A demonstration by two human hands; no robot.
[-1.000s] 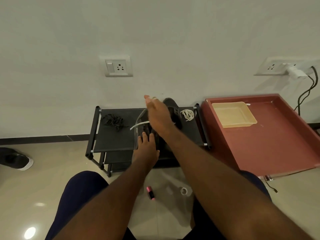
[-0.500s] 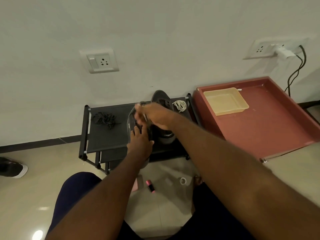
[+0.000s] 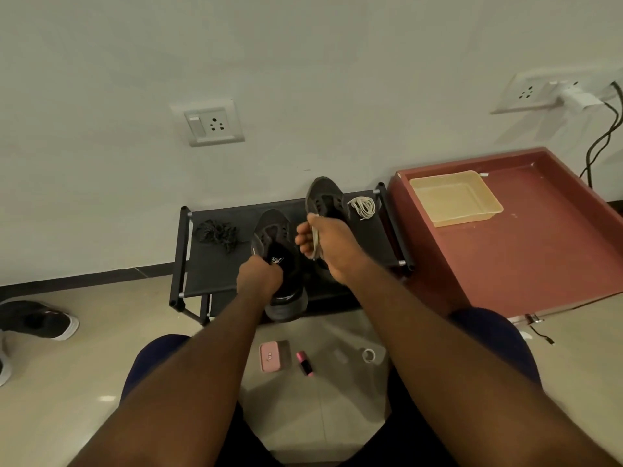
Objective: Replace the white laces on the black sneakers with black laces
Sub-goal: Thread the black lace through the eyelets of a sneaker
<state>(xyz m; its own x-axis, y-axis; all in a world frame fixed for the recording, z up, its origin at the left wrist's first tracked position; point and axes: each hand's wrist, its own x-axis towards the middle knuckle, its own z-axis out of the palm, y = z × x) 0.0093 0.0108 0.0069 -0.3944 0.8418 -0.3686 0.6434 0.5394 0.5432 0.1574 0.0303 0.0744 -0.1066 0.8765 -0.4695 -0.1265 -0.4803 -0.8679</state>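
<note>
Two black sneakers are on a low black rack (image 3: 215, 267). The near sneaker (image 3: 276, 251) points away from me, and my left hand (image 3: 258, 278) grips its heel collar. My right hand (image 3: 323, 244) holds a bundled white lace (image 3: 316, 239) in its curled fingers, just right of that sneaker. The far sneaker (image 3: 325, 200) lies behind my right hand with no lace visible in it. A coiled white lace (image 3: 363, 207) rests on the rack's right end. A heap of black laces (image 3: 217, 232) lies on the rack's left part.
A red tray-like table (image 3: 546, 251) with a yellow plastic tub (image 3: 455, 197) stands right of the rack. On the floor between my knees lie a pink case (image 3: 269, 356), a pink tube (image 3: 305, 364) and a tape roll (image 3: 369, 354). Another shoe (image 3: 37, 320) lies far left.
My right hand has pulled the white lace free of the near sneaker and gathered it into a bundle. My left hand shifted to the sneaker's heel, leaving its tongue and opening uncovered.
</note>
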